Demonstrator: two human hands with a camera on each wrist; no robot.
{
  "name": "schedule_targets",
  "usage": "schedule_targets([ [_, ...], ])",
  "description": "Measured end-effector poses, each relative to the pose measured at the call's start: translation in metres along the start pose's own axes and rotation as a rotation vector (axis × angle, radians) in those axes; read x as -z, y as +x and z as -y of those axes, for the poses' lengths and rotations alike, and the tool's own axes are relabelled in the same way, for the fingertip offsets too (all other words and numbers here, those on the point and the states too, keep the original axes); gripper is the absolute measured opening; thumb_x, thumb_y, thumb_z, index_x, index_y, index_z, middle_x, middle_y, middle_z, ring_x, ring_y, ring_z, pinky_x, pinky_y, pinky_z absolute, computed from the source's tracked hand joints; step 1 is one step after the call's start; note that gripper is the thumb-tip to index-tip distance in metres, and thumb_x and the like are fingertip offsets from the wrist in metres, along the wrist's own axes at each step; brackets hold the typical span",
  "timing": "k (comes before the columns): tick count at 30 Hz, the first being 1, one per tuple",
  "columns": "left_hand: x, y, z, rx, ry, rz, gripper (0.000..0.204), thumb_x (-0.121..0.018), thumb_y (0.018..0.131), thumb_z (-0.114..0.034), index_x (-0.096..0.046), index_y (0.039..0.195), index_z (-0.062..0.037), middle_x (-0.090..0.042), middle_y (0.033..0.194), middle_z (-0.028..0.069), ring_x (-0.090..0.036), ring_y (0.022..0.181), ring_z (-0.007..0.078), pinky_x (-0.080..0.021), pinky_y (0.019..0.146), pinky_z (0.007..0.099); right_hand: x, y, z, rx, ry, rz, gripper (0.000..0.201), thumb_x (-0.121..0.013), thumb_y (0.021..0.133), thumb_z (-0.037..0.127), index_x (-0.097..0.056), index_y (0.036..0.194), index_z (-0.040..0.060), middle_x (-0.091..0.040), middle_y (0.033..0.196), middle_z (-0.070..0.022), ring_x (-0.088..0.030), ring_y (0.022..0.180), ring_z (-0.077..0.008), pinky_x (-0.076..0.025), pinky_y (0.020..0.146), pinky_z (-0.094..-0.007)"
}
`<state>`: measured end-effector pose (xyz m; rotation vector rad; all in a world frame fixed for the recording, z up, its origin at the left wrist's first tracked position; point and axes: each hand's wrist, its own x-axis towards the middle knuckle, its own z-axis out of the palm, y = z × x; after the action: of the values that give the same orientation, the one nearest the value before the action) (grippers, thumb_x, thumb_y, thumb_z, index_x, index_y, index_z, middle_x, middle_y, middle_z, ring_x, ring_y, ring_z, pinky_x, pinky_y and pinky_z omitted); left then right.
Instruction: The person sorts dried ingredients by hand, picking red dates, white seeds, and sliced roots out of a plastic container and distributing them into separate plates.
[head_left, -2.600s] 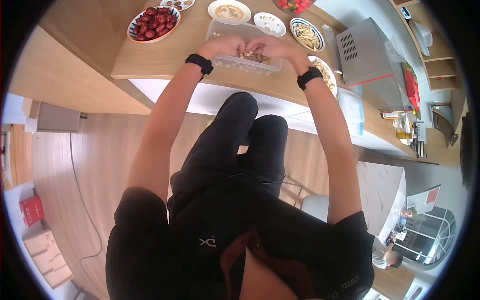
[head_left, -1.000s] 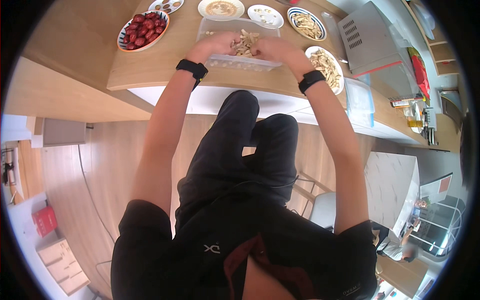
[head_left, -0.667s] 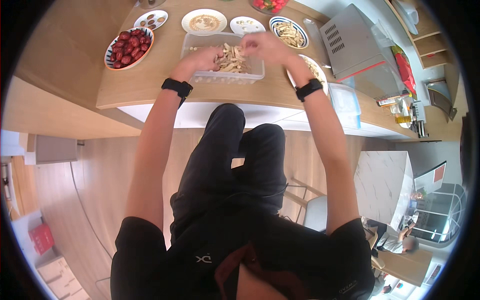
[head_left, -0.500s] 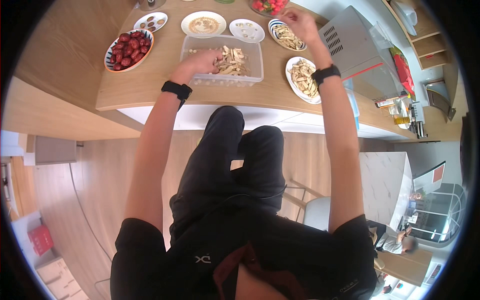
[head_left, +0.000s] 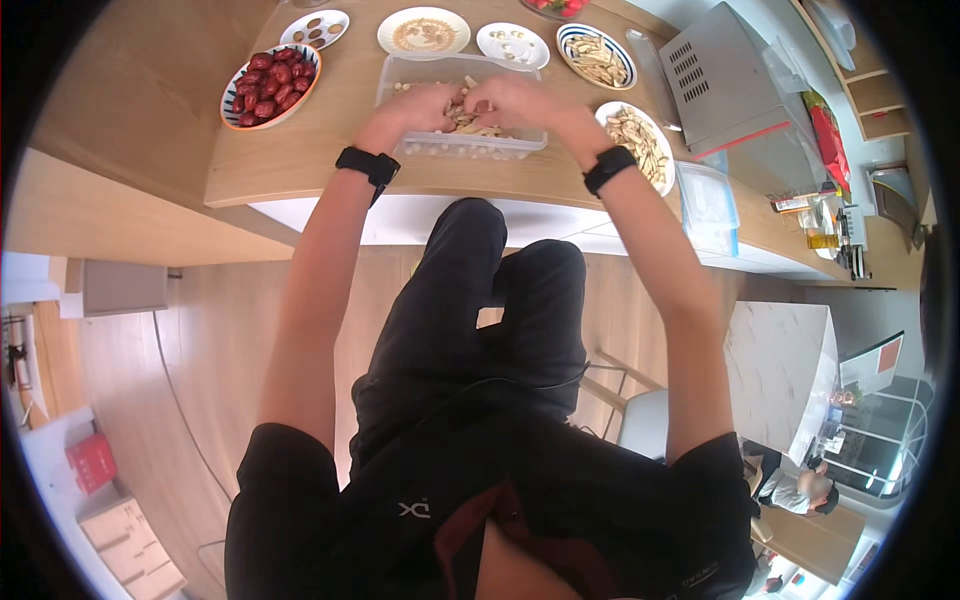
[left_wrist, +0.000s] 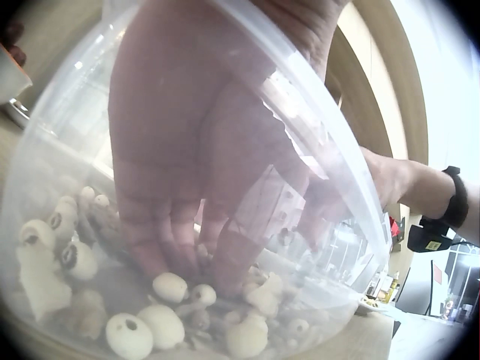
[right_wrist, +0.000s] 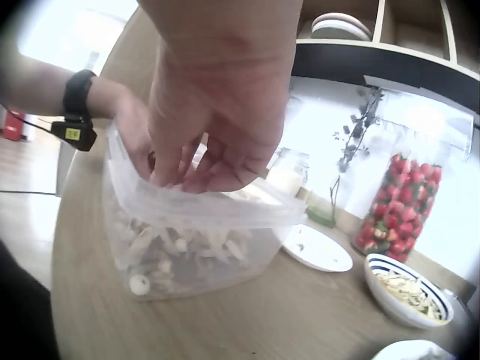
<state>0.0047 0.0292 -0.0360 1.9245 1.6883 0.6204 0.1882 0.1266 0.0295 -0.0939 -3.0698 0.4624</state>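
Head view, starting left: one orange-rimmed oval bowl of glossy dark-red dates, then, farther off, one round white plate of small brown discs. Mid-counter, one translucent rectangular plastic box, and here's the left hand inside, fingers down among pale strips; can't tell whether they pinch any. One cream round plate sits beyond. And the right hand, over the blue-rimmed white bowl half a second ago, is back at the box beside the left! Its fingertips are gathered, anything between them hidden; strips lie right beneath both hands. Far right, that one bowl; nearer, one white oval plate.
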Motion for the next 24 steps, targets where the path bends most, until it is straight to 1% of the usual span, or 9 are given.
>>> schedule_targets([
  [1,0.0,0.0,0.001,-0.009,-0.008,-0.01,0.038,-0.07,0.076,-0.008,-0.056,0.111,-0.002,-0.062,0.084,0.0146,-0.063,0.072,0.0254,-0.049,0.064,0.0378,-0.008,0.005,-0.002,0.001,-0.001,0.0,0.016,-0.07,0.082,0.013,-0.067,0.096,0.006,-0.068,0.085,-0.0089,-0.063,0.075,-0.0247,-0.05,0.068,-0.0348],
  [3,0.0,-0.003,-0.001,-0.001,0.0,-0.019,0.038,-0.07,0.076,-0.008,-0.057,0.111,-0.0024,-0.062,0.084,0.0149,-0.063,0.072,0.0259,-0.049,0.064,0.0382,-0.021,0.015,-0.01,-0.188,0.13,0.234,0.013,-0.07,0.082,0.013,-0.066,0.092,0.0059,-0.067,0.082,-0.0093,-0.062,0.073,-0.0255,-0.047,0.065,-0.0364],
  [7,-0.003,0.001,0.008,-0.075,0.057,-0.04,0.038,-0.07,0.076,-0.009,-0.057,0.111,-0.0037,-0.062,0.085,0.0154,-0.062,0.074,0.0271,-0.049,0.065,0.0393,-0.01,0.003,-0.015,-0.186,0.122,0.167,0.013,-0.07,0.082,0.015,-0.067,0.089,0.0051,-0.067,0.077,-0.0117,-0.064,0.073,-0.0285,-0.049,0.066,-0.0398],
  [11,0.002,-0.004,-0.006,0.034,0.008,0.013,0.039,-0.07,0.076,-0.01,-0.056,0.111,-0.0038,-0.061,0.086,0.0157,-0.062,0.075,0.0267,-0.048,0.065,0.0399,0.04,-0.022,-0.031,-0.22,0.194,-0.258,0.017,-0.068,0.085,0.018,-0.069,0.095,0.0054,-0.07,0.084,-0.0106,-0.067,0.078,-0.0199,-0.051,0.071,-0.0332],
  [13,-0.002,-0.004,0.002,-0.043,0.092,-0.057,0.041,-0.071,0.076,-0.01,-0.055,0.113,-0.0039,-0.061,0.086,0.016,-0.061,0.073,0.026,-0.048,0.064,0.0398,0.064,-0.032,-0.061,-0.495,0.204,-0.342,0.02,-0.069,0.086,0.021,-0.07,0.1,0.0063,-0.071,0.089,-0.0109,-0.067,0.083,-0.018,-0.052,0.075,-0.0311],
  [16,0.005,-0.008,-0.008,0.014,0.044,-0.011,0.042,-0.071,0.076,-0.01,-0.055,0.114,-0.0041,-0.061,0.088,0.0168,-0.062,0.075,0.0262,-0.048,0.066,0.04,0.072,-0.052,-0.116,-0.567,0.114,-0.46,0.023,-0.068,0.086,0.022,-0.07,0.103,0.0062,-0.072,0.093,-0.0124,-0.069,0.086,-0.0215,-0.052,0.078,-0.0324],
  [18,0.005,-0.006,-0.007,0.034,0.026,0.012,0.041,-0.07,0.077,-0.01,-0.055,0.114,-0.0039,-0.061,0.089,0.0171,-0.062,0.075,0.0268,-0.048,0.066,0.0401,0.068,-0.059,-0.134,-0.662,-0.276,-0.584,0.026,-0.068,0.086,0.022,-0.068,0.106,0.0068,-0.072,0.095,-0.0126,-0.069,0.088,-0.0253,-0.053,0.079,-0.035],
  [22,0.001,-0.008,-0.005,-0.02,0.047,-0.048,0.038,-0.068,0.079,-0.009,-0.055,0.114,-0.0036,-0.061,0.091,0.018,-0.062,0.077,0.028,-0.049,0.067,0.04,0.047,-0.04,-0.097,-0.545,-0.066,-0.622,0.03,-0.068,0.085,0.024,-0.066,0.111,0.0089,-0.071,0.096,-0.0142,-0.069,0.089,-0.0296,-0.053,0.079,-0.0377],
  [24,-0.001,-0.007,0.0,-0.035,0.065,-0.054,0.037,-0.067,0.079,-0.01,-0.055,0.114,-0.0035,-0.062,0.092,0.0184,-0.062,0.079,0.0283,-0.049,0.068,0.0403,0.028,-0.025,-0.067,-0.406,0.003,-0.356,0.03,-0.066,0.086,0.021,-0.065,0.114,0.0102,-0.072,0.096,-0.0135,-0.069,0.087,-0.0303,-0.054,0.078,-0.0364],
])
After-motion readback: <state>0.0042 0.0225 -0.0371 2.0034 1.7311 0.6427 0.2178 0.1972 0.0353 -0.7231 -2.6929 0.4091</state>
